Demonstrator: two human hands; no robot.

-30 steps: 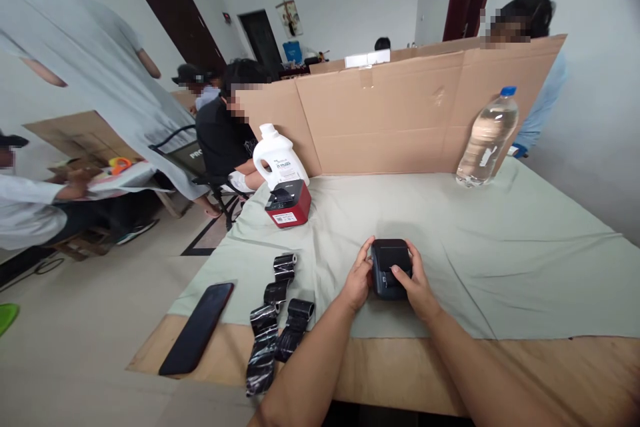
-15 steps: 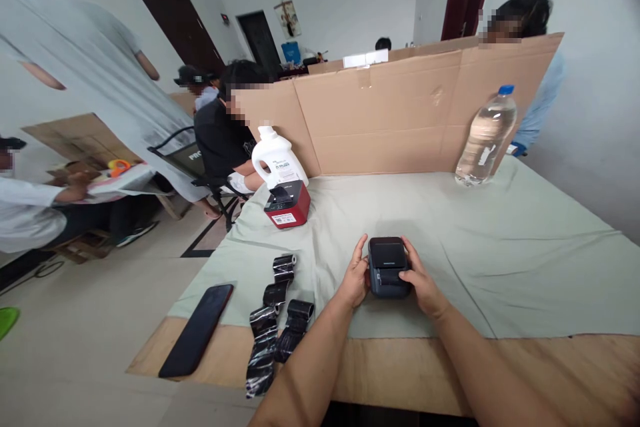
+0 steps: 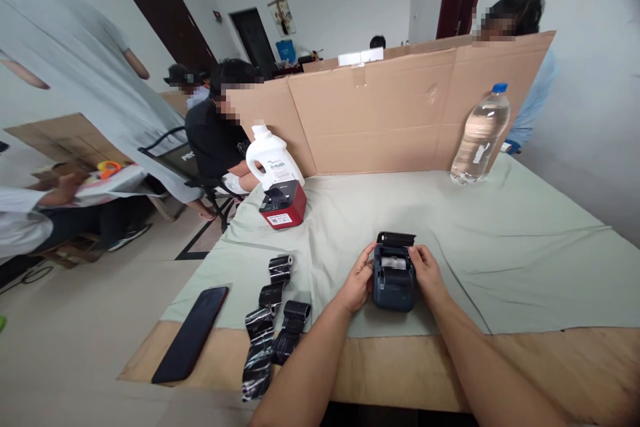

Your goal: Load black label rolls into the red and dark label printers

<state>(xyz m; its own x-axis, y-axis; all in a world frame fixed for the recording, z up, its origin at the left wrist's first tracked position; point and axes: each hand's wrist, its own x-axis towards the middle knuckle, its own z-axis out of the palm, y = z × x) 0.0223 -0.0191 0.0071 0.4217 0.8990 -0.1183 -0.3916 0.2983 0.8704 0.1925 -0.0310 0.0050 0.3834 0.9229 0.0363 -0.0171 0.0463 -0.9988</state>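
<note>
A small dark label printer [image 3: 394,293] rests on the green cloth in front of me, its lid [image 3: 397,238] raised at the back. Inside the opened bay a white roll [image 3: 394,263] shows. Along the printer's left side my left hand [image 3: 359,279] is closed, thumb near the hinge. My right hand [image 3: 427,272] has its fingers closed at the upper right corner, by the lid's edge. To the left lie several unrolled black glossy label rolls [image 3: 259,347].
A black phone [image 3: 191,333] lies at the table's left edge. Farther back stand a red and black box-shaped device [image 3: 283,205], a white jug [image 3: 275,159] and a water bottle [image 3: 480,137]. A cardboard screen [image 3: 375,117] borders the far side; people sit and stand beyond.
The printer's lid has gone from closed to raised, exposing the roll inside. My right hand has shifted from the printer's front to its upper right corner.
</note>
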